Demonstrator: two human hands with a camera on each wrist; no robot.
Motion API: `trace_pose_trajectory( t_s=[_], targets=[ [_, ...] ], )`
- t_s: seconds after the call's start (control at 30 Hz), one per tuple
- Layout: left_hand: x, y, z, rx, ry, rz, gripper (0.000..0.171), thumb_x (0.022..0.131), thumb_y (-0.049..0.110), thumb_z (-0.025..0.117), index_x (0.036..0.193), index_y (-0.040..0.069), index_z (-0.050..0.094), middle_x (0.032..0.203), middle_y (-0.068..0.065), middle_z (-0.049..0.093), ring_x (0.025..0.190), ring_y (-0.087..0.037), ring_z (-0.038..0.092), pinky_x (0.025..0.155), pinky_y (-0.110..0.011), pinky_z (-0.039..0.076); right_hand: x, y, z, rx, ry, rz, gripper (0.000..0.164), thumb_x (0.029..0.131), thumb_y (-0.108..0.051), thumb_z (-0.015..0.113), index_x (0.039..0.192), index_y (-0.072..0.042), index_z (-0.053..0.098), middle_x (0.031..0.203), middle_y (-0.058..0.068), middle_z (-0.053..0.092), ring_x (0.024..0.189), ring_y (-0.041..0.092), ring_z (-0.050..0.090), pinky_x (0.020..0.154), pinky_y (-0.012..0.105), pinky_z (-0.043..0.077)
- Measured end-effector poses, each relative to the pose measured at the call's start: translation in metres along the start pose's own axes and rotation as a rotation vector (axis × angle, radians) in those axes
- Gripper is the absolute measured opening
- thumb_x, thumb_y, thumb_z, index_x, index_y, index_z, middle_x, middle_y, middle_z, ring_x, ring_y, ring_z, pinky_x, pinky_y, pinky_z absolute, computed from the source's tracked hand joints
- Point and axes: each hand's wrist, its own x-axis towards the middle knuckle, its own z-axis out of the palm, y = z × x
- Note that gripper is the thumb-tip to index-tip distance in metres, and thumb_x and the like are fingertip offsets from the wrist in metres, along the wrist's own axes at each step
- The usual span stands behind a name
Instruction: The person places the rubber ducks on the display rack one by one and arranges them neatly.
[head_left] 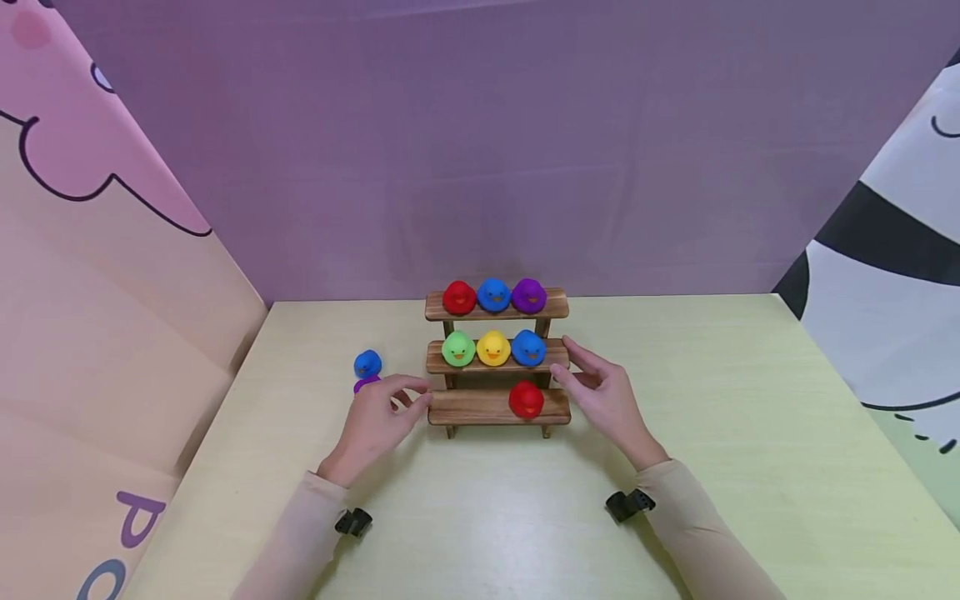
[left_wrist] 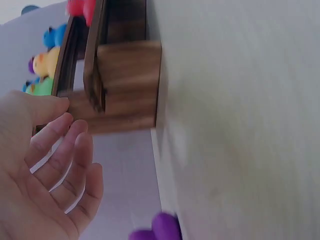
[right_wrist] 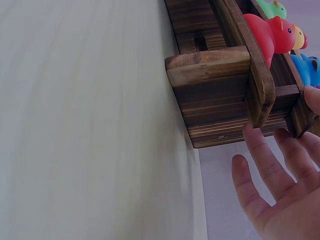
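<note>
A three-tier wooden display stand [head_left: 472, 407] holds rubber ducks. A red duck [head_left: 459, 297], a blue duck [head_left: 494, 295] and a purple duck [head_left: 528, 296] line the top shelf. The middle shelf carries a green duck [head_left: 458, 349], a yellow duck [head_left: 493, 348] and another blue duck [head_left: 528, 348]. One red duck [head_left: 527, 400] sits at the bottom shelf's right. My left hand [head_left: 382, 421], fingers loosely bent, has its fingertips right at the stand's left end. My right hand [head_left: 603, 396] grips the middle shelf's right end, thumb in front and index finger behind.
Left of the stand lie a loose blue duck [head_left: 367, 363] and a purple duck [head_left: 365, 383], the latter partly hidden by my left hand. The pale table [head_left: 495, 517] ends at a purple cloth backdrop [head_left: 510, 150]. Printed panels flank both sides.
</note>
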Motion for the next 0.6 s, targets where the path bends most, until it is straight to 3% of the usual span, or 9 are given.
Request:
trace_pose_trajectory(
  t_s=[0.27,0.6],
  targets=[
    [-0.001,-0.022,-0.025,0.054,0.096,-0.036,0.024,0.096,0.022,0.08,0.117,0.01,0.081,0.091,-0.004,0.077,0.077,-0.015,0.067,0.07,-0.027,0.053,-0.002,-0.001,-0.001,-0.008,-0.003,-0.004,0.058,0.104,-0.029,0.072,0.157,-0.013,0.054,0.153,0.019,0.058,0.114,0.04,0.076,0.089,0.012,0.055],
    [-0.006,-0.047,-0.043,0.069,0.129,-0.098,0.023,0.097,0.016,0.078,0.119,0.01,0.08,0.114,-0.012,0.079,0.087,-0.025,0.074,0.067,-0.026,0.055,0.0,-0.001,0.0,-0.02,0.004,0.001,0.059,0.103,-0.03,0.073,0.156,-0.011,0.055,0.152,0.02,0.059,0.113,0.041,0.076,0.086,0.011,0.056]
  ],
)
